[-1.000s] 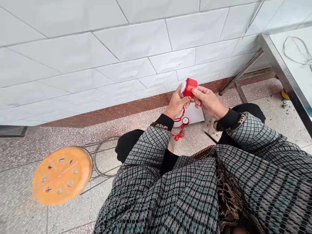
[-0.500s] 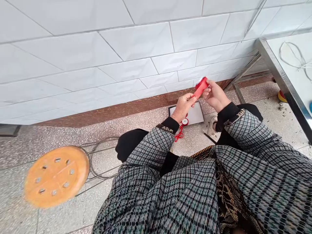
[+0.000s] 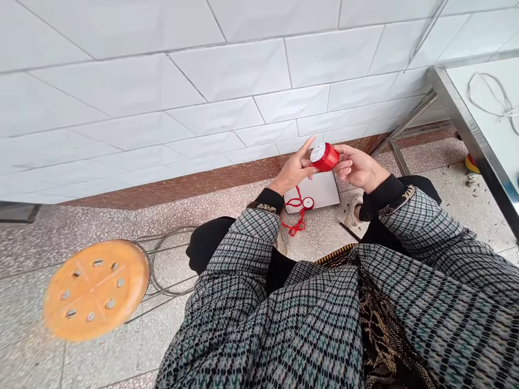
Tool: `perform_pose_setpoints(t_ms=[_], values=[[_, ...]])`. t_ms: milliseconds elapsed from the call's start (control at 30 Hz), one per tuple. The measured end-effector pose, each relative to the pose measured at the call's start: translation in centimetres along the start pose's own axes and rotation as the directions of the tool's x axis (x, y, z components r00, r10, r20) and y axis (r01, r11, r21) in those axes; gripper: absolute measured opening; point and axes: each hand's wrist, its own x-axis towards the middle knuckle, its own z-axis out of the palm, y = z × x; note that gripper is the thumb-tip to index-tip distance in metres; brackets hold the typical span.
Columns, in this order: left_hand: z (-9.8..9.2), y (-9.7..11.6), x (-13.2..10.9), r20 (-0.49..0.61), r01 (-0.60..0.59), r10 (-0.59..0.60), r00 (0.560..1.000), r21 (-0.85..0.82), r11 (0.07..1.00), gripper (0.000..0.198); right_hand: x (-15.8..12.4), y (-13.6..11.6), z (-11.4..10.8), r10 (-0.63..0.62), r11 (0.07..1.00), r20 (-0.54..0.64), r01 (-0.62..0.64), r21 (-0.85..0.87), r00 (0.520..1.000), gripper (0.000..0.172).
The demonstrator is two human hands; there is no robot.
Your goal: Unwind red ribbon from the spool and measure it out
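A wide spool of red ribbon (image 3: 328, 158) is held up between my two hands, its white labelled end turned to the left. My left hand (image 3: 294, 172) grips it at the labelled end, thumb below and index finger pointing up. At the other end, the thumb and fingers of my right hand (image 3: 359, 166) close on the red side. Beneath them on the floor lies a thin white panel with a dark edge (image 3: 324, 190). A small ribbon spool (image 3: 308, 203) rests at the panel, and loose red ribbon (image 3: 297, 229) curls beside it.
An orange round stool seat (image 3: 97, 289) with wire legs stands at the left. White wall tiles (image 3: 243, 70) rise in front. On the right is a metal-framed table (image 3: 472, 119) with a white cable (image 3: 492, 94). A shoe (image 3: 354, 210) shows near the panel.
The ribbon strip stretched between my hands is no longer drawn out. The spool has come lower and turned, so its white label shows. My left hand has moved up against it.
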Motion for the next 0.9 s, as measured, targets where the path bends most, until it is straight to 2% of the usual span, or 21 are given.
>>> perform_pose_setpoints(t_ms=[100,200,400,467,567,667,767,900], values=[[-0.8,0.6,-0.3,0.109,0.032,-0.029,0.994,-0.031,0.999,0.098,-0.3,0.3,-0.3,0.034,0.998,0.009,-0.033,-0.055,0.999,0.019],[-1.0,1.3,-0.9,0.198,0.023,-0.025,0.98,0.014,1.0,0.095,-0.5,0.6,-0.6,0.099,0.991,0.045,-0.094,-0.096,0.994,0.022],[-0.4,2.0,-2.0,0.185,-0.122,0.109,0.977,0.057,0.991,0.087,-0.4,0.8,-1.5,0.171,0.979,0.158,-0.15,-0.135,0.973,0.023],[-0.3,1.8,-2.1,0.195,-0.11,0.101,0.976,0.035,0.993,0.087,-0.2,0.7,-1.8,0.185,0.978,0.177,-0.162,-0.132,0.967,0.021],[-0.1,1.1,-2.1,0.211,-0.027,0.036,0.977,-0.046,0.999,0.086,-0.2,0.6,-1.9,0.176,0.98,0.197,-0.153,-0.126,0.965,0.016],[0.7,0.4,-2.0,0.14,-0.007,0.032,0.99,-0.176,0.984,0.093,-0.5,0.9,-1.5,0.086,0.986,0.206,-0.054,-0.158,0.975,0.02],[2.1,-0.3,-1.9,-0.022,-0.049,0.045,0.999,-0.296,0.954,0.096,-0.6,2.1,-0.8,-0.138,0.955,0.198,0.184,-0.233,0.97,0.035],[4.1,-0.7,-1.6,-0.155,-0.043,-0.018,0.988,-0.382,0.923,0.091,0.0,4.2,0.0,-0.417,0.793,0.196,0.461,-0.397,0.887,0.042]])
